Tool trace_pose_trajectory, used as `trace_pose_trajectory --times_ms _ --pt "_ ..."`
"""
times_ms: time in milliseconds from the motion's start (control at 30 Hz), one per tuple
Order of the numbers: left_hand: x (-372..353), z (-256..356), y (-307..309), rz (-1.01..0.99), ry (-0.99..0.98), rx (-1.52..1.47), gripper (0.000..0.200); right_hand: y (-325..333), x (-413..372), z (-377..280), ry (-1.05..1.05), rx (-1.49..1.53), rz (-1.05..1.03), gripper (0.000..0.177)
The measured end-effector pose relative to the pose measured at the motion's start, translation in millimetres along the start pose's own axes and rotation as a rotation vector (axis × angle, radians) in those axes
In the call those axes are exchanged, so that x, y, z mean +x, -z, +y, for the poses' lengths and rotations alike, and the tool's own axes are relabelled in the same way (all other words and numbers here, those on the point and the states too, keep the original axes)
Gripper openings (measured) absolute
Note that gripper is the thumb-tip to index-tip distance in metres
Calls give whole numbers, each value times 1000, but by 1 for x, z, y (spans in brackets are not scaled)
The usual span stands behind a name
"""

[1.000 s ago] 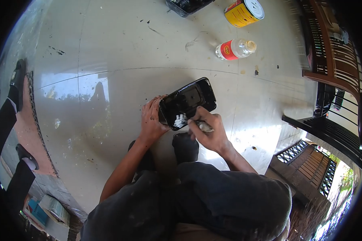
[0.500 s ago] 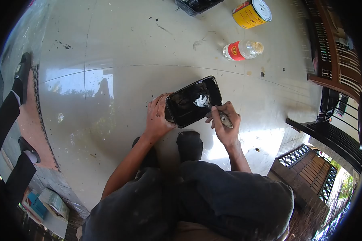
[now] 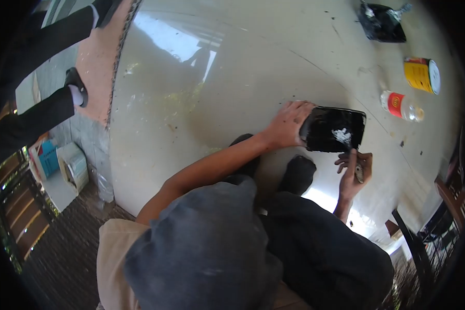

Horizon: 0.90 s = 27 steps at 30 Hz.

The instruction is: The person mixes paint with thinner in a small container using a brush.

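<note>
1. Change of state. One second ago my right hand [image 3: 352, 173] pressed the small grey tool [image 3: 358, 173] into the white paste [image 3: 342, 136] at the near edge of the glossy black panel [image 3: 325, 132]. Half a second ago the paste already sat mid-panel and the hand had lifted off to the side. Now the hand is just below the panel's near right corner, clear of the paste. My view has also swung, so the panel appears further right.

2. Consequence. The paste lies as one patch right of centre, not spread over the surface.

3. Grip. My left hand [image 3: 288, 123] clamps the panel's left edge, holding it on the tiled floor [image 3: 232, 88]. The right fingers are curled closed around the tool.

4. Markings. The clear bottle [image 3: 401, 106] carries a red label with a yellow round mark, lettering illegible. The yellow can [image 3: 421, 75] has a red band, text unreadable.
</note>
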State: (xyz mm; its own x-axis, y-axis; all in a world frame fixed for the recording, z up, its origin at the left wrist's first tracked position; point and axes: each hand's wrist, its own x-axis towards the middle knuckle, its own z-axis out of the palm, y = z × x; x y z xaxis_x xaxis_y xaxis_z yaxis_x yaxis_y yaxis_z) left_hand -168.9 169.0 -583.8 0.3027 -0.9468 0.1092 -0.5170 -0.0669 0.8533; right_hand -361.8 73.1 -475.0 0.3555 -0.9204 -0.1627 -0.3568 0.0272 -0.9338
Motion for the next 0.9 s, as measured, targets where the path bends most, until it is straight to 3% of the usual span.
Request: trace_pose_trajectory --times_ms 500,900 --pt "-1 -5 -2 -13 -78 29 109 3 0 4 18 -88 15 13" --pt "1 -3 -2 -6 -59 40 102 9 -4 9 43 -132 17 14"
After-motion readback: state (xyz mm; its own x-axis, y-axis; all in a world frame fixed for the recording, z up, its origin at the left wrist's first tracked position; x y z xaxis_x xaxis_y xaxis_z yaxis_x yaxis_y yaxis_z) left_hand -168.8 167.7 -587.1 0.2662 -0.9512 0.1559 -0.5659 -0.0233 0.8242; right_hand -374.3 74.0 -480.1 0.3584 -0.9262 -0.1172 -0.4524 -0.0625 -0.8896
